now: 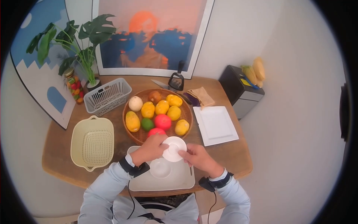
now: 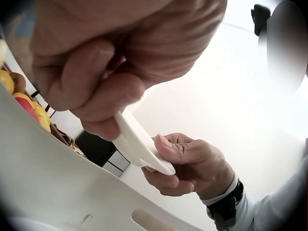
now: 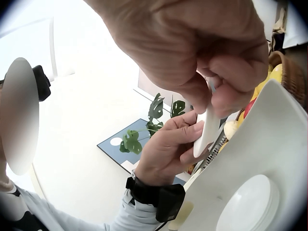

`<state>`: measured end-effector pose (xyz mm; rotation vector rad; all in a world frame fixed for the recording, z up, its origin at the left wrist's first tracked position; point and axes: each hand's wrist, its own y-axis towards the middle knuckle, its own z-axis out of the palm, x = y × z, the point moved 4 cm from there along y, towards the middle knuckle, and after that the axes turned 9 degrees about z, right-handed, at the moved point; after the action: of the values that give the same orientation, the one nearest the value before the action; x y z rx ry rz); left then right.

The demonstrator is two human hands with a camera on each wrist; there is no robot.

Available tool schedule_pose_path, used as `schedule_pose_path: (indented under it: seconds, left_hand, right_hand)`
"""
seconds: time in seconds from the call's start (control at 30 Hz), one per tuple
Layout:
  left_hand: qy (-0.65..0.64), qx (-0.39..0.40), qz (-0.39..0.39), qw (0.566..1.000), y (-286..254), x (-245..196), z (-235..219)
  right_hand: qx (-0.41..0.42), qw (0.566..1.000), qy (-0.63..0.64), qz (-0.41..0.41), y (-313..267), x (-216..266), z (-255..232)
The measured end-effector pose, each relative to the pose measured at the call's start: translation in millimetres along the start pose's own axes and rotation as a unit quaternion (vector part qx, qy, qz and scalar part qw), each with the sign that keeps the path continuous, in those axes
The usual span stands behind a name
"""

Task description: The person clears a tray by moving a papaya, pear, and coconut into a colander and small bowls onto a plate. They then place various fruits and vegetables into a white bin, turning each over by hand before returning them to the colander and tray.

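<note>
In the head view, a small white saucer (image 1: 173,149) is held up above the front of the table. My left hand (image 1: 152,148) pinches its left edge, the thumb lying on the upper face. On the opposite side my right hand (image 1: 201,156) pinches the rim between thumb and fingers. The left wrist view shows the saucer (image 2: 139,142) edge-on and tilted between both hands. Beneath it is a white tray (image 1: 179,183) with cut-out handles, and a round white dish (image 1: 160,170) sits inside. The right wrist view also shows this dish (image 3: 250,207).
Behind the tray stands a round wicker basket (image 1: 190,125) of fruit and vegetables. A cream colander basket (image 1: 76,143) is at left, a grey basket (image 1: 123,89) behind it. White square plates (image 1: 220,125) lie at right; a grater (image 1: 176,81) and knife (image 1: 160,84) lie at the back.
</note>
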<state>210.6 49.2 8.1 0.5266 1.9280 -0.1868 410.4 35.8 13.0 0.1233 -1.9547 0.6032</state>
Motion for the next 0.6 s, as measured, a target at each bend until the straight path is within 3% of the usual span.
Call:
schedule_pose_path:
  seconds: [0.07, 0.27, 0.37, 0.47, 0.57, 0.6]
  left_hand:
    - [0.097, -0.038, 0.13, 0.986, 5, 2, 1]
    - [0.063, -0.049, 0.096, 0.992, 8, -2, 17]
    - [-0.04, 0.065, -0.145, 0.986, 2, -15, 16]
    - [0.2, 0.118, 0.031, 0.972, -8, -2, 20]
    - [0.354, 0.184, 0.133, 0.907, -19, 2, 32]
    - [0.379, 0.223, 0.114, 0.891, -21, 1, 38]
  right_hand:
    - [-0.01, 1.0, 0.001, -0.006, -2, -4, -2]
    - [-0.017, 0.997, 0.071, 0.013, -10, -11, -9]
    - [-0.066, 0.993, 0.101, 0.012, -12, -20, -25]
    - [-0.144, 0.978, 0.149, 0.012, -1, -46, -60]
    - [-0.204, 0.968, 0.137, 0.046, 12, -72, -96]
    - [-0.214, 0.965, 0.141, 0.057, 16, -82, -105]
